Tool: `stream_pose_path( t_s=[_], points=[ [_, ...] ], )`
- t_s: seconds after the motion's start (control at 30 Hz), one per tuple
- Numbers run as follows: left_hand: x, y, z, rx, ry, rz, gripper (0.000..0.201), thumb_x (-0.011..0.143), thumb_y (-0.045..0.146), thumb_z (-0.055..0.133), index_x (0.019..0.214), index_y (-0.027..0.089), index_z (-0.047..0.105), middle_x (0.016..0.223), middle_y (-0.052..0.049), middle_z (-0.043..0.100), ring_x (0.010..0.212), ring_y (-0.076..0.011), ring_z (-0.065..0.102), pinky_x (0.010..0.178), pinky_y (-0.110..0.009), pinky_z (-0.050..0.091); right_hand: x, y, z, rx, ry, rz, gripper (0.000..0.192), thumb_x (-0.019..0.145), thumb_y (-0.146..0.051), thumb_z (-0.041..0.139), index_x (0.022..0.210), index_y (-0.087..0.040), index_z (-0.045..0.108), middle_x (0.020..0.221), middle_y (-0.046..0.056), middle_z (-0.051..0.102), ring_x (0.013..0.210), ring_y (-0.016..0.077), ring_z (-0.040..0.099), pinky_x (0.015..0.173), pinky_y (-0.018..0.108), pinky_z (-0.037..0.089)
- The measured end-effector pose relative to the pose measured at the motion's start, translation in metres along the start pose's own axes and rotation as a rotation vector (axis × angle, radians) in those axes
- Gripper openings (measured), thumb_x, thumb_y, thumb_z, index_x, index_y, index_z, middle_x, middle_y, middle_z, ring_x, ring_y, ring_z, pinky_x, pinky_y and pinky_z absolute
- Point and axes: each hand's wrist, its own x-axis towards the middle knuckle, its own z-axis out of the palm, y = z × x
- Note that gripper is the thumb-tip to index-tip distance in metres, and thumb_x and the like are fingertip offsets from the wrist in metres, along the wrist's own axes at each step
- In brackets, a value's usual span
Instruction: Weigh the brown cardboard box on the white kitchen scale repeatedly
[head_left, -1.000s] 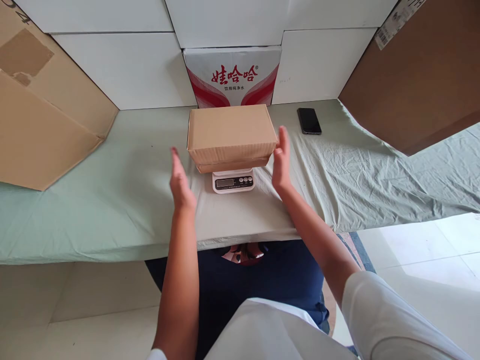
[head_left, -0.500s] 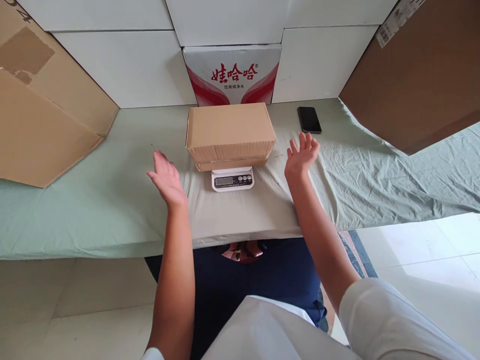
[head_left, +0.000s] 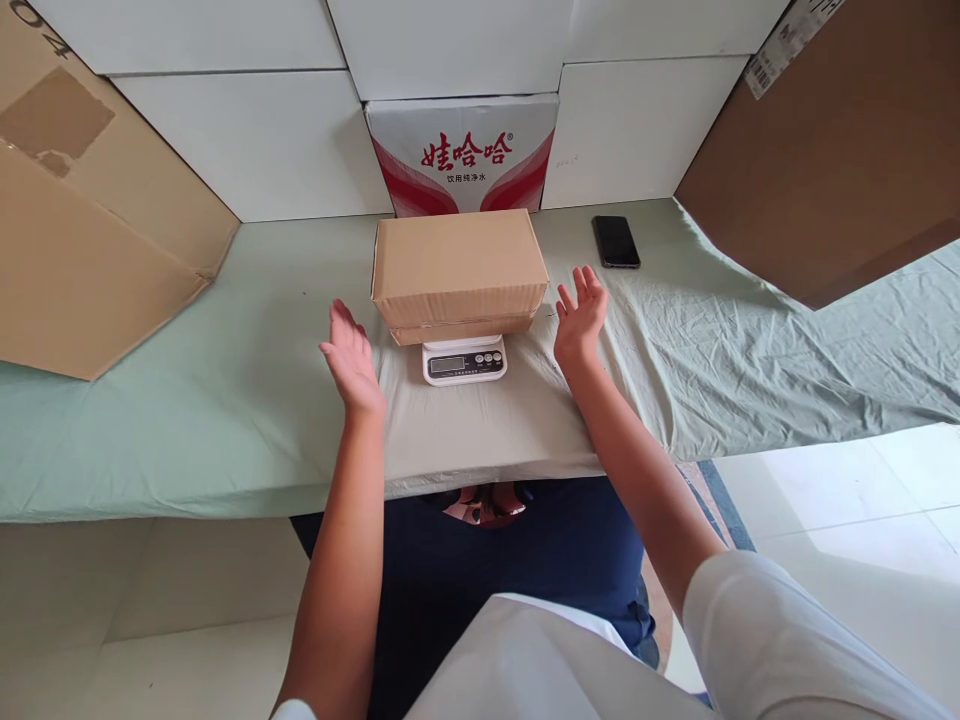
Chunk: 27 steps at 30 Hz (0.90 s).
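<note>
The brown box (head_left: 459, 270) sits on the small scale (head_left: 464, 360) on the bench (head_left: 225, 400), its long side running left to right. The left hand (head_left: 351, 360) and right hand (head_left: 579, 318) are spread wide and hold nothing, one on each side of the box, the right hand a bit closer.

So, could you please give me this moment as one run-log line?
left hand: open, left of box | right hand: open, right of box | cardboard box: on scale, untouched
</note>
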Motion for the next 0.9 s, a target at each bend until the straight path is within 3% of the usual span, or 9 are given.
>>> stream_pose_path(
  t_s=[0.23, 0.7, 0.9],
  points=[
    [-0.001, 0.003, 0.005, -0.017, -0.004, -0.033, 0.09, 0.093, 0.082, 0.011, 0.162, 0.03, 0.034, 0.178, -0.001, 0.021, 0.166, -0.0187, 0.014, 0.135, -0.038, 0.019, -0.007, -0.01, 0.007, 0.019, 0.036, 0.053, 0.053, 0.088, -0.059, 0.037, 0.132, -0.037, 0.056, 0.164, -0.004, 0.047, 0.149, 0.0263, 0.053, 0.132, 0.06, 0.024],
    [0.0, -0.002, 0.005, 0.069, -0.038, -0.022, 0.092, 0.094, 0.079, 0.004, 0.165, 0.025, 0.027, 0.179, -0.005, 0.017, 0.166, -0.0188, 0.013, 0.135, -0.038, 0.02, -0.019, -0.017, 0.016, 0.01, 0.013, 0.066, 0.045, 0.092, -0.054, 0.037, 0.126, -0.034, 0.06, 0.159, -0.003, 0.053, 0.145, 0.0244, 0.057, 0.132, 0.058, 0.027],
    [-0.001, -0.001, 0.006, 0.057, -0.03, -0.012, 0.092, 0.092, 0.083, 0.009, 0.163, 0.028, 0.032, 0.178, -0.004, 0.02, 0.166, -0.0202, 0.014, 0.135, -0.038, 0.021, -0.018, -0.016, 0.017, 0.019, -0.015, 0.063, 0.043, 0.091, -0.053, 0.039, 0.121, -0.033, 0.063, 0.158, -0.003, 0.054, 0.145, 0.0257, 0.056, 0.132, 0.057, 0.028]
  ],
)
